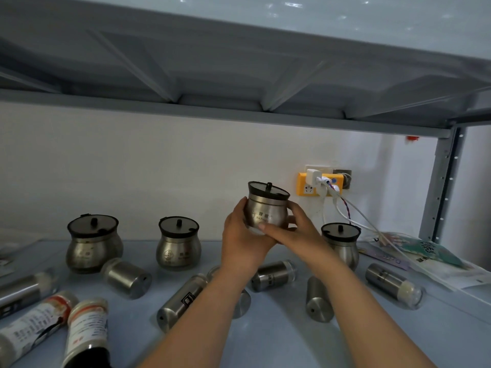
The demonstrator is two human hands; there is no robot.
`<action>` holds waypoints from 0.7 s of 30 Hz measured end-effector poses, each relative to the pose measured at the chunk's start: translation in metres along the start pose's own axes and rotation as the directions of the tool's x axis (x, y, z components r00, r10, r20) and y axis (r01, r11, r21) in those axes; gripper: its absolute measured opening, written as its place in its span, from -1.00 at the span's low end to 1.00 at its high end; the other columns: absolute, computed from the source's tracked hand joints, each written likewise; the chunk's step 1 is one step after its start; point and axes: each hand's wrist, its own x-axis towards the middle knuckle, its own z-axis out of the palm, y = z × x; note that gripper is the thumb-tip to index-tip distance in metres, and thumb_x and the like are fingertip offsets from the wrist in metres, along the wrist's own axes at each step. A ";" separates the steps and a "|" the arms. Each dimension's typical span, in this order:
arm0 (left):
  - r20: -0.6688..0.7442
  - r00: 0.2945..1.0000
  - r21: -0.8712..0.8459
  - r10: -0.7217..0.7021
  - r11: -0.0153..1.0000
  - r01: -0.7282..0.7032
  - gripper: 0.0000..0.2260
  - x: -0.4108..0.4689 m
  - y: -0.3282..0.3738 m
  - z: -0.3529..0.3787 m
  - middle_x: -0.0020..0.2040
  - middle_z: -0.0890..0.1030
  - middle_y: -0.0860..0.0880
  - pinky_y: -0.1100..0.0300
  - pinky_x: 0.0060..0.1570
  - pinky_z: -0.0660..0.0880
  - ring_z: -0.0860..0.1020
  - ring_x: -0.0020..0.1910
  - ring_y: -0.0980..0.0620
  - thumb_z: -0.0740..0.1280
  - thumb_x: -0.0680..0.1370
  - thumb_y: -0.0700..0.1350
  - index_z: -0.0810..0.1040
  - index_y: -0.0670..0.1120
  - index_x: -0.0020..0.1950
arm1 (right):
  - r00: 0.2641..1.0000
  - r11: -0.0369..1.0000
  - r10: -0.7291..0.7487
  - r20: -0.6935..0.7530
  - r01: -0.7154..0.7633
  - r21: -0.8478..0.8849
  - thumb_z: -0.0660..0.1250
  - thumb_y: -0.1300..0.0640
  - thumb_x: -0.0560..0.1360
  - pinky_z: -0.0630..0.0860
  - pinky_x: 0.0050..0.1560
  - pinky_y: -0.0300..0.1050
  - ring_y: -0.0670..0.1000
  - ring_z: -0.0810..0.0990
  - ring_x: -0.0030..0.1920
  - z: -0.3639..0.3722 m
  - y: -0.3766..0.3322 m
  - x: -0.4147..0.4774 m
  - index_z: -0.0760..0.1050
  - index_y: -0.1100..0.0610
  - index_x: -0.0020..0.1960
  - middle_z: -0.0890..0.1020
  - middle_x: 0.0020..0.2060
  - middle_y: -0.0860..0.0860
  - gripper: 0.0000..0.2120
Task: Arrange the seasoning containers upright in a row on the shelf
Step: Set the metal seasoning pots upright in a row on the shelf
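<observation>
At the far left of the shelf (265, 341), two labelled plastic bottles (53, 322) lie on their sides, with a steel shaker (127, 278) tipped over behind them. Two lidded steel jars (91, 244) stand upright toward the back wall. In the middle, the left hand (243, 241) and right hand (295, 232) together clasp a third steel jar (267, 209), held above the shelf and slightly tilted. More steel cylinders (317, 298) lie toppled below. Partly hidden behind the right forearm, another jar (341, 241) seems upright.

Dim, soft focus, wide-angle edge distortion.
</observation>
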 end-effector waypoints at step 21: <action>0.001 0.997 0.201 -0.082 0.976 0.080 -0.54 0.007 -0.011 -0.001 0.09 0.52 -0.04 0.09 0.08 0.55 0.53 0.06 0.05 0.54 0.28 -0.09 0.50 -0.01 0.12 | 0.990 1.000 -0.007 -0.141 0.008 0.011 0.55 0.08 0.29 0.44 -0.15 -0.32 -0.07 0.57 0.03 0.003 0.007 0.004 0.22 -0.10 0.40 0.53 0.11 -0.04 -0.20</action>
